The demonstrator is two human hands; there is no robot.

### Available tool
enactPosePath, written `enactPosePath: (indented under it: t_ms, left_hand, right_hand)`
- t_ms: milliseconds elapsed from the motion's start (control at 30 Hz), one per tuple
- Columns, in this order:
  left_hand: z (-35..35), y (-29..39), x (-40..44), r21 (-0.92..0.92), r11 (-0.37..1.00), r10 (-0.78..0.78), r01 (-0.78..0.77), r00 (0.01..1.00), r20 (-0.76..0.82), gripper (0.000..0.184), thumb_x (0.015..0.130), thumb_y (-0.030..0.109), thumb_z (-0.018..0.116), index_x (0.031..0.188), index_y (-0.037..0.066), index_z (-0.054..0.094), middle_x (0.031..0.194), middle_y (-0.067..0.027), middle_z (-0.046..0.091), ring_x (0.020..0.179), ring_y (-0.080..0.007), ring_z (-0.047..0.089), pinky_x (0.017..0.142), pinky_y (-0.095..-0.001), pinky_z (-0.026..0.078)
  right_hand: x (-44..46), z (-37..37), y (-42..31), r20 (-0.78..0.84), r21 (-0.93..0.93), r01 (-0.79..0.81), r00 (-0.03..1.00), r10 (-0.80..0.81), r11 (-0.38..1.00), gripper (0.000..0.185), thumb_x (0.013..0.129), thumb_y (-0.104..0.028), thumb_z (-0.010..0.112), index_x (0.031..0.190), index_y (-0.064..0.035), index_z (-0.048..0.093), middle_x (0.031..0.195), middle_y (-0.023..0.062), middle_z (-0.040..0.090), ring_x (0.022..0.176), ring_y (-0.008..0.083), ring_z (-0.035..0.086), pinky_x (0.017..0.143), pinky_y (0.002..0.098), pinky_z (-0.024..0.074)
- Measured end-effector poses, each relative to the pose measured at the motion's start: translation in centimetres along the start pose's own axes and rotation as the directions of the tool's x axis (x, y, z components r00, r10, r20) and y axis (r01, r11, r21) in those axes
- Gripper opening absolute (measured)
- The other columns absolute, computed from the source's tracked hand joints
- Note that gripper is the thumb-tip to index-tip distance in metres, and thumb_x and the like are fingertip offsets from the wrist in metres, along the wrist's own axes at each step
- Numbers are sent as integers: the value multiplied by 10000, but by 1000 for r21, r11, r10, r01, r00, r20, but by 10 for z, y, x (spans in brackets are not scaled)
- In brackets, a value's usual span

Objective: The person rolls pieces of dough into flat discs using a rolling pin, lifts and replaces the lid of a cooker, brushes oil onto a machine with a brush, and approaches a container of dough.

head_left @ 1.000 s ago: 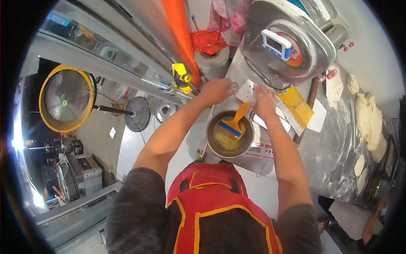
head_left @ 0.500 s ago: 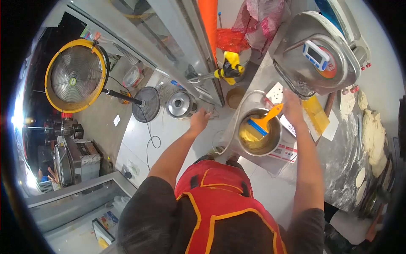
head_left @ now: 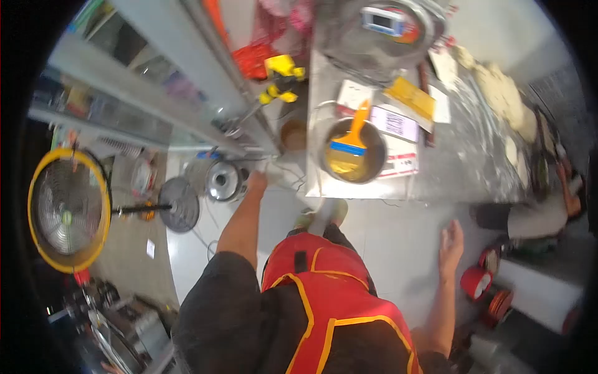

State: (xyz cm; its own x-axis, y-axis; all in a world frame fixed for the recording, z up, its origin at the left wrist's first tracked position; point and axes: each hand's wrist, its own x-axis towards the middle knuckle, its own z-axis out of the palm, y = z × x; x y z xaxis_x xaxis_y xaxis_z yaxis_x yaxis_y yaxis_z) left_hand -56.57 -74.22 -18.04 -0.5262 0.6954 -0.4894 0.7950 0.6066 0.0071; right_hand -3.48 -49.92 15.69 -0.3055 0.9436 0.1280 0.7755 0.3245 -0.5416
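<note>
My left hand (head_left: pixel 256 181) hangs low on the left, nearest a lidded metal pot (head_left: pixel 223 181) on the floor. Its fingers are too smeared to show whether they hold anything. My right hand (head_left: pixel 451 244) is off to the right, below the worktable's front edge, fingers apart and nothing in them. On the table stands a metal pot (head_left: pixel 381 146) with yellow contents (head_left: pixel 344 166). An orange-handled brush (head_left: pixel 357 128) with blue bristle band rests in it. Beside the pot lie a white card with a printed code (head_left: pixel 395 123) and a yellow slab (head_left: pixel 410 101).
Flattened dough (head_left: pixel 498 90) lies along the far side of the floury metal table (head_left: pixel 461 162). A scale-like display (head_left: pixel 382 21) sits at the back. A yellow fan (head_left: pixel 68 210) and glass door frame are on the left. Another person (head_left: pixel 542 215) is at the right.
My right hand has left the area beside the pot and swung down to the right, off the table. The view has turned and shifted toward the right. The brush stays in the pot.
</note>
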Motion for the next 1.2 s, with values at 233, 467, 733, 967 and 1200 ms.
enactPosePath:
  t_ms: [233,467,733,967,1200]
  left_hand:
    - [73,49,-87,-28,885,461,-465,865,197,96,712,143,647,768,76,688,835,-168,685,862,-339,659,743,-460,524]
    - [65,100,-103,74,823,498,-563,778,384,238,753,279,661,902,94,662,870,-145,686,878,-313,667,765,-481,519]
    - [33,316,-97,178,724,551,-667,713,433,211,879,262,549,866,88,669,824,-126,681,764,-291,670,648,-424,530]
    - [-65,614,-216,-742,624,581,-247,781,228,240,922,276,604,837,59,660,743,-19,615,683,-158,613,588,-319,500]
    - [-53,762,-142,-231,752,657,-617,680,325,280,912,270,595,998,7,643,974,-183,668,868,-305,663,754,-391,529]
  right_hand:
    - [-257,-23,139,162,-333,-397,869,467,855,431,847,-128,676,1232,26,556,1112,217,618,998,330,610,886,394,490]
    - [-440,-11,282,280,-314,-820,402,872,479,584,776,-378,718,1200,3,594,1135,216,648,1073,345,617,937,400,486]
    - [-420,-88,361,130,91,-858,513,848,505,489,845,-323,665,1196,11,598,1139,221,652,1067,345,628,946,393,487]
    - [-430,-107,447,241,-33,-826,539,807,562,482,857,-299,654,1203,30,590,1127,226,655,1045,351,632,944,393,485]
    - [-400,-153,562,223,99,-924,384,896,371,490,864,-326,620,1211,18,590,1155,235,640,1113,363,593,994,397,456]
